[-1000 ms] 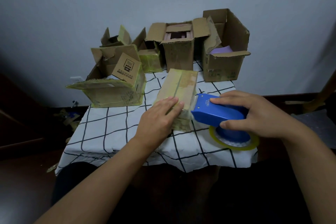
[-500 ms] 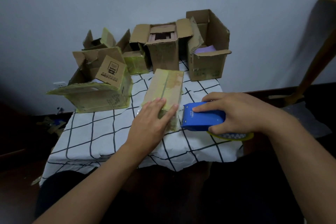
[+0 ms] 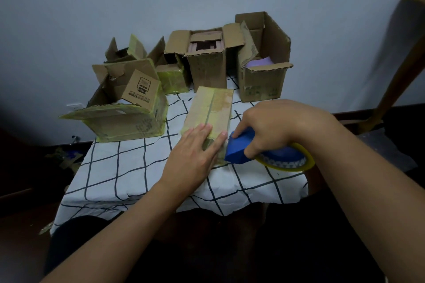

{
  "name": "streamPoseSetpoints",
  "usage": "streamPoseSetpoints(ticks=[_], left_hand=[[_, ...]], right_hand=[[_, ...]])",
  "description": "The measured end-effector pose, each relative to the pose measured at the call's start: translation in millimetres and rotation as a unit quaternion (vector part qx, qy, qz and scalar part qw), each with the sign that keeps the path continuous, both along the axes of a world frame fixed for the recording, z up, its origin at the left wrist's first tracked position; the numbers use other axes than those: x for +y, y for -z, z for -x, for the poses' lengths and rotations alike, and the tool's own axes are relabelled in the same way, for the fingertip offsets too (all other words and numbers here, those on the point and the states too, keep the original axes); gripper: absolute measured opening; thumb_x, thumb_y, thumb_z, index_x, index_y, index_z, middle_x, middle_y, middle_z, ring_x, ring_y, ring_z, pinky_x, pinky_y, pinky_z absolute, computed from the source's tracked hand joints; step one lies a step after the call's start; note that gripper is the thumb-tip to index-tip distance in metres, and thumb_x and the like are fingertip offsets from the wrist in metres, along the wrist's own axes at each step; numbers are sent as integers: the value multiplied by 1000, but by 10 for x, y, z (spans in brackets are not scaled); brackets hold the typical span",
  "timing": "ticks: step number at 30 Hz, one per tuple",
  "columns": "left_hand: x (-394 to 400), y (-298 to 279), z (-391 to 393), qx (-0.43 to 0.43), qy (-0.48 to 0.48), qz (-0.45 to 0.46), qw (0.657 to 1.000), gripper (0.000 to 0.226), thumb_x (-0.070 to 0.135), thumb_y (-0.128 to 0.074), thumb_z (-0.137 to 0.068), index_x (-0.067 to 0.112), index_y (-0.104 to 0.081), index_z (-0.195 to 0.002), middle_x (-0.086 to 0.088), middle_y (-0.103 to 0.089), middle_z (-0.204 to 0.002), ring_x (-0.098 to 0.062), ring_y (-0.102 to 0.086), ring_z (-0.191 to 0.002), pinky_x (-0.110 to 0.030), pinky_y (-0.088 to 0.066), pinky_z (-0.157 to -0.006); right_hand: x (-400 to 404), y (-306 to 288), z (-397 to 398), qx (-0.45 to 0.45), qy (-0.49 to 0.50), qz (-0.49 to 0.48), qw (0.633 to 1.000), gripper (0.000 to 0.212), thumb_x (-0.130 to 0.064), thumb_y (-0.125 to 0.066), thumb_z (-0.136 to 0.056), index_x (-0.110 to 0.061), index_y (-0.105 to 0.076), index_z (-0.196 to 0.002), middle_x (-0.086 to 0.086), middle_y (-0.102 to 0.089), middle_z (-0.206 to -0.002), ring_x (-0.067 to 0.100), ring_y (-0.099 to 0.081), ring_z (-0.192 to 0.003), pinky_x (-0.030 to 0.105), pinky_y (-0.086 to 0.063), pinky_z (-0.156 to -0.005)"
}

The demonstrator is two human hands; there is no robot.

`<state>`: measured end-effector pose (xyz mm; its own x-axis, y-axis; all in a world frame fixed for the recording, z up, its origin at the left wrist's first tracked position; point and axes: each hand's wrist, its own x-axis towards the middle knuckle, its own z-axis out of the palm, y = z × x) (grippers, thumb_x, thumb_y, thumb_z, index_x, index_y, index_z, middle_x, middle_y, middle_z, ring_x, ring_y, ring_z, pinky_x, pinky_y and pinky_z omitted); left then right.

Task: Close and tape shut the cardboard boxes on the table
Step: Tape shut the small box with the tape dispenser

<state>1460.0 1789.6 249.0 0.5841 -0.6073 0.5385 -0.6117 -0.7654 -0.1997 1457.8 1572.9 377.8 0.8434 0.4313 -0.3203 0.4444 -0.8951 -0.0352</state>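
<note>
We see closed, tape-covered oblong cardboard box (image 3: 210, 112) at table centre on white grid-patterned tablecloth (image 3: 128, 167). Left hand (image 3: 195, 156) presses flat on box's near end, fingers straight. Right hand (image 3: 271, 126) grasps blue tape dispenser (image 3: 239, 148) with yellowish tape roll (image 3: 287, 163), its nose against box's near right corner. Open cardboard boxes (image 3: 209, 62) stand far side.

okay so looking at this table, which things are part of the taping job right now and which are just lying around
In the job:
closed box, pressed flat by the left hand
blue tape dispenser, held by the right hand
open boxes behind, e.g. the one with purple contents

Lying about:
checked tablecloth
wooden chair
scraps on the floor
</note>
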Motion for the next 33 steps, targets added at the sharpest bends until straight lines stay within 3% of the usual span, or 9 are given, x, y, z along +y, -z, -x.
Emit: streamPoseSetpoints(ticks=[3,6,10,13,16,19,24,26,33], left_hand=[[3,-11,6,11,-4,-4,1000,47,23,-64,-88,13,-61,-133,-26,-59,-128,-41,-58,-116,-50,-48,-97],[-11,-38,22,20,-18,-1,1000,43,25,-59,-92,12,-61,-133,-25,-60,-128,-41,-59,-117,-51,-48,-97],[-67,-91,84,60,-22,42,997,43,31,-43,-100,4,-61,-129,-21,-62,-127,-38,-58,-119,-49,-47,-101],[-86,-128,114,83,-19,68,994,39,31,-45,-96,4,-61,-119,-18,-62,-127,-35,-56,-121,-47,-45,-104],[-77,-108,125,96,-12,83,992,34,31,-56,-89,5,-60,-110,-18,-60,-129,-34,-53,-125,-47,-42,-106],[-59,-53,138,99,-7,78,992,41,30,-59,-82,4,-59,-113,-18,-55,-135,-35,-47,-131,-46,-35,-112],[-56,55,184,85,-23,56,995,60,30,-51,-81,1,-50,-133,-20,-42,-149,-34,-33,-143,-42,-14,-121],[-53,139,199,77,-37,35,996,68,30,-50,-79,1,-42,-140,-21,-34,-155,-35,-26,-146,-47,-17,-120],[-78,215,234,61,-62,35,996,77,36,-50,-80,6,-30,-148,-18,-26,-159,-33,-19,-149,-50,-13,-121]], right_hand=[[-5,142,15,34,17,29,999,51,-56,-68,-72,-49,-63,-123,-15,-59,-102,13,-57,-93,41,-54,-82],[-171,121,93,34,63,-12,997,52,-55,-65,-80,-50,-58,-131,-21,-50,-98,11,-52,-96,38,-52,-85],[-484,52,184,-107,172,-133,970,59,-53,-64,-84,-47,-49,-141,-5,-55,-125,15,-49,-104,39,-47,-89],[-464,110,154,-222,233,-359,876,60,-45,-72,-83,-40,-53,-140,-6,-55,-128,14,-51,-109,35,-45,-92],[-198,127,4,-242,259,-554,753,58,-37,-77,-81,-36,-58,-137,-10,-57,-120,7,-56,-107,27,-48,-94],[89,92,-179,-246,258,-620,699,58,-36,-78,-81,-33,-59,-136,-12,-57,-118,5,-57,-109,31,-51,-98],[400,161,-372,-239,229,-590,736,59,-37,-75,-83,-30,-57,-139,-9,-55,-121,10,-55,-111,38,-50,-96],[444,250,-396,-249,224,-554,762,60,-40,-72,-84,-30,-55,-141,-7,-56,-125,11,-54,-112,39,-50,-95],[406,241,-416,-238,229,-534,779,61,-41,-70,-84,-32,-53,-142,-8,-55,-127,10,-53,-112,40,-50,-95]])
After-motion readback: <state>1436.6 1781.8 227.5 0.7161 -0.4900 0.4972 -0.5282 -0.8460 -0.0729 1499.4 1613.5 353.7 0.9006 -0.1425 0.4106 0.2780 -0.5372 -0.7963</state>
